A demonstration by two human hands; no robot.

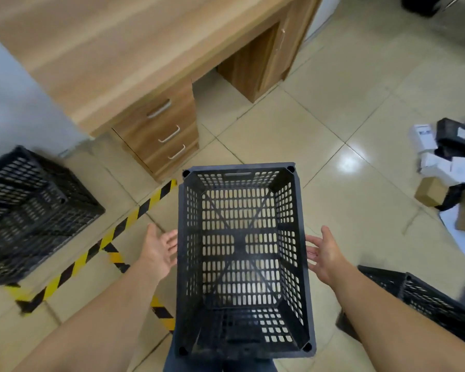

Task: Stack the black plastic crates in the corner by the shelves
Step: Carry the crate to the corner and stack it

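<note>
With the open-topped black crate (pixel 242 253) standing just in front of the wooden desk (pixel 124 63), the left hand (pixel 160 251) and right hand (pixel 324 255) – fingers spread, gripping nothing – should clasp opposite walls evenly so it lifts level.
</note>
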